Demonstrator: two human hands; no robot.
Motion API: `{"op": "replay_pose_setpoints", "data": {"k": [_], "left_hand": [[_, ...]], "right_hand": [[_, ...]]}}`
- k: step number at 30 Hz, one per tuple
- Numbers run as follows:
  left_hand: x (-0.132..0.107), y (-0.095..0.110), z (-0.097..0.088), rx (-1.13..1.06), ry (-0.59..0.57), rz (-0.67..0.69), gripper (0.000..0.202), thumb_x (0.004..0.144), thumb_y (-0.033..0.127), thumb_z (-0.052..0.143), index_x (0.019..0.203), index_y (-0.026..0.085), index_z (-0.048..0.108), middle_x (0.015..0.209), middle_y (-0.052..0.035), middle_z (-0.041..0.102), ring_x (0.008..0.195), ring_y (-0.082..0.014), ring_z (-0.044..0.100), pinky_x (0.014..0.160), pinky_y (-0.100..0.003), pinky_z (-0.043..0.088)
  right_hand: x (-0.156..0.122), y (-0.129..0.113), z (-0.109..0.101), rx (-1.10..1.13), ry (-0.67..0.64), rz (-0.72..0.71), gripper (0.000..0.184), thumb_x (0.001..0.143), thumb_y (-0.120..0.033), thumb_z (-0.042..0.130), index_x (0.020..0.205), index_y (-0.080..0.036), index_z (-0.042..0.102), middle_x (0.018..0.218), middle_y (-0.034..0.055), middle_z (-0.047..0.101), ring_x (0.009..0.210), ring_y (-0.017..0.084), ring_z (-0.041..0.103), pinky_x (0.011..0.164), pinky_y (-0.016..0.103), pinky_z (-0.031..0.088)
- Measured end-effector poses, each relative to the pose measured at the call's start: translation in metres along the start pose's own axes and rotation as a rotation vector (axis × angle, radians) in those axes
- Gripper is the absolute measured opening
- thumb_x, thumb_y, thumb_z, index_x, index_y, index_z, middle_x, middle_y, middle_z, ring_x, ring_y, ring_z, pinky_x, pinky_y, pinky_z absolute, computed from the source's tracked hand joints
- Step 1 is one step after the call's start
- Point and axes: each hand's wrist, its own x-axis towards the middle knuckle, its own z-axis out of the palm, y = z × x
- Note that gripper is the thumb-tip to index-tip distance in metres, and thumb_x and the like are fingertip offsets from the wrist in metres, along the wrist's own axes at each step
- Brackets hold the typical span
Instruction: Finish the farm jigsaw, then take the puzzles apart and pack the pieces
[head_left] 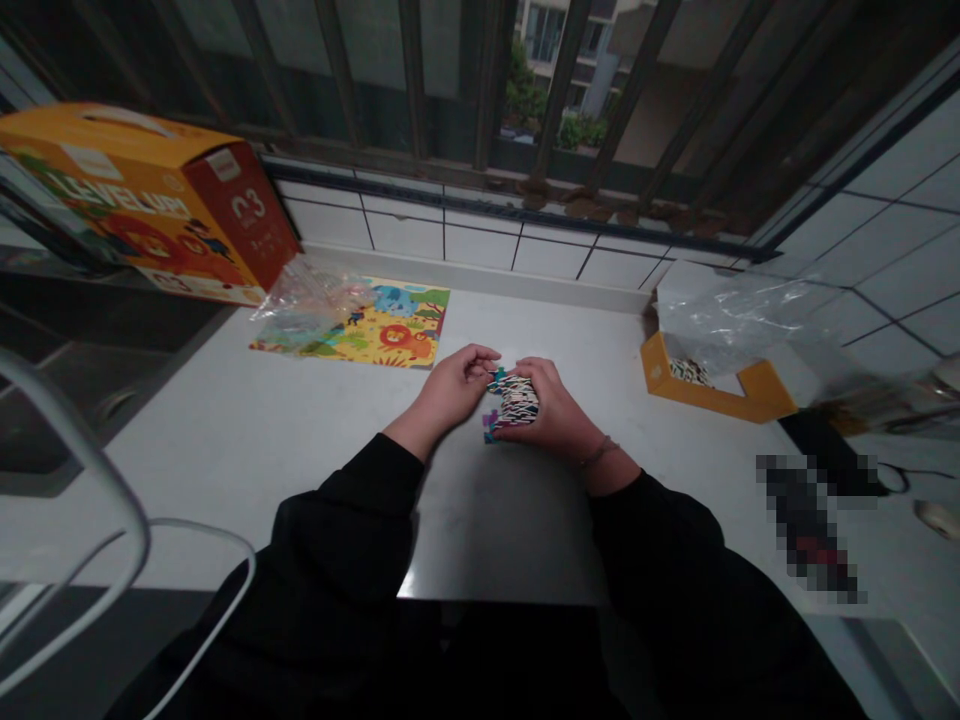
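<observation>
Over the middle of the white counter, my right hand (553,405) is closed around a thick stack of puzzle pieces (517,400), their pale edges facing up. A purple and blue piece (491,425) juts out at the near left end of the stack. My left hand (457,388) is just to the left, its fingers curled and pinching a green-blue puzzle piece (496,379) at the stack's far left corner. That piece is partly hidden by the fingertips. A picture sheet (409,335) with lions and an elephant lies beyond my left hand.
An orange box (240,215) stands at the back left, with clear plastic wrap (307,295) beside it on the sheet. To the right sits an open yellow box (720,398) holding more pieces and plastic. A white cable (142,540) loops at the left; a barred window is behind.
</observation>
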Motion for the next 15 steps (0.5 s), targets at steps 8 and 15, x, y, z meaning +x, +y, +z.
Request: {"op": "replay_pose_setpoints", "data": {"k": [8, 15], "left_hand": [[-0.008, 0.009, 0.004, -0.123, 0.002, -0.068, 0.023, 0.096, 0.017, 0.061, 0.117, 0.024, 0.068, 0.116, -0.0076, 0.080, 0.110, -0.0219, 0.076, 0.105, -0.043, 0.059], [-0.011, 0.006, 0.028, -0.134, 0.147, -0.130, 0.042, 0.113, 0.050, 0.040, 0.135, 0.025, 0.066, 0.145, -0.0086, 0.072, 0.135, -0.0241, 0.067, 0.118, -0.043, 0.054]], "right_hand": [[-0.003, -0.009, -0.001, 0.081, -0.005, 0.165, 0.113, 0.059, -0.054, 0.104, 0.152, -0.023, 0.046, 0.147, 0.0198, 0.061, 0.133, 0.041, 0.065, 0.114, 0.059, 0.054], [0.001, -0.009, 0.004, 0.030, 0.059, 0.123, 0.106, 0.059, -0.051, 0.106, 0.147, -0.025, 0.052, 0.142, 0.0170, 0.062, 0.135, 0.041, 0.062, 0.117, 0.062, 0.051]]}}
